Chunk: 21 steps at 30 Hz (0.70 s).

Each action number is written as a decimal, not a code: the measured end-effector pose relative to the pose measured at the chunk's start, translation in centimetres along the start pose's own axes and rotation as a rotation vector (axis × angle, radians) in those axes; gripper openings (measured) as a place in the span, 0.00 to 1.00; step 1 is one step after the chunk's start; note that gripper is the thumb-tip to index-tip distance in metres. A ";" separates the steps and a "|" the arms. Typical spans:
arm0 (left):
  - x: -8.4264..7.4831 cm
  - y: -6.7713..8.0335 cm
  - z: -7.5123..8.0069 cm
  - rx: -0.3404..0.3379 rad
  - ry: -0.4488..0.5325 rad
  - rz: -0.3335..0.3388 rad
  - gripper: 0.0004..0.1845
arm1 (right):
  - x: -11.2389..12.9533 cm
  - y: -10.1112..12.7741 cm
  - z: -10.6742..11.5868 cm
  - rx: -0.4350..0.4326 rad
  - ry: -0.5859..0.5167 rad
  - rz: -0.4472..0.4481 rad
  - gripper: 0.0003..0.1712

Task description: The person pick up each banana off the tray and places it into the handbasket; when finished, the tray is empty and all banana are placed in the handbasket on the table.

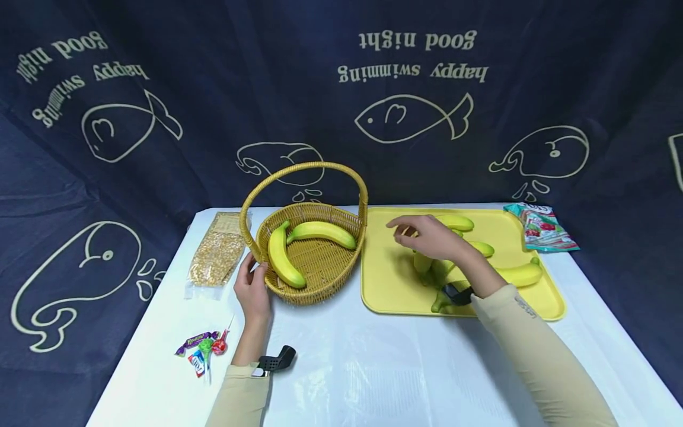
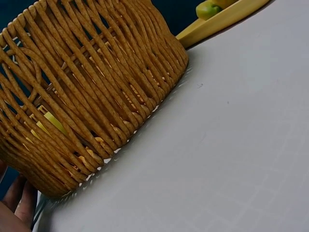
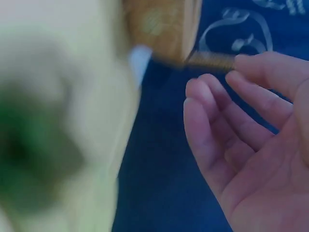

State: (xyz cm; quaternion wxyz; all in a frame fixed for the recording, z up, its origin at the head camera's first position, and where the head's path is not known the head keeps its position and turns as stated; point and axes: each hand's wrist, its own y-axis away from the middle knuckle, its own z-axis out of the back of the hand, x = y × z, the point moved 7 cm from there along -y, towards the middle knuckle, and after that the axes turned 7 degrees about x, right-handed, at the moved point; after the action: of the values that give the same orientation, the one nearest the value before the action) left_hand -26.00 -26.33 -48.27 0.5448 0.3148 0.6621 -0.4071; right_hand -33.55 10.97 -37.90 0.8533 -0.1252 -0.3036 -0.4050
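In the head view my left hand (image 1: 253, 296) rests against the left side of a woven basket (image 1: 320, 298) with a tall arched handle. Its fingers (image 2: 26, 205) show beside the wicker wall in the left wrist view. Two bananas lie inside the basket, one curved along the left (image 1: 281, 261) and another toward the back (image 1: 322, 232). My right hand (image 1: 429, 239) is over the yellow tray (image 1: 386, 290), fingers loosely bent. Nothing is between its fingers (image 3: 198, 121) in the right wrist view. Several bananas (image 1: 520, 274) lie on the tray, partly hidden by the right hand and forearm.
Left of the basket lies a clear bag of yellowish grains (image 1: 216, 255). Wrapped candies and lollipops (image 1: 205, 347) sit near the front left. A teal snack bag (image 1: 541, 228) overlaps the tray's back right corner. A dark blue printed cloth (image 1: 299, 89) hangs behind the white table.
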 end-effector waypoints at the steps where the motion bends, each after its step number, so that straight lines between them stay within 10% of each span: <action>1: 0.5 -0.1 0.1 -0.003 0.001 0.002 0.22 | -1.0 0.9 0.3 -0.001 0.018 -0.022 0.18; 9: 0.8 -0.2 0.3 0.016 0.009 0.016 0.22 | -6.5 4.1 0.9 -0.040 0.264 -0.147 0.20; 21: 0.7 -0.2 0.1 0.002 0.013 0.006 0.20 | -7.1 2.1 -0.9 -0.033 0.500 -0.114 0.28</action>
State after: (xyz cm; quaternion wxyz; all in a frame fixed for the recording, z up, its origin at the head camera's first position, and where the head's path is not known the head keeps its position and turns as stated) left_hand -26.27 -26.50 -48.94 0.5412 0.3200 0.6644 -0.4041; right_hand -35.02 16.27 -42.89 0.8754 -0.0178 -0.0831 -0.4759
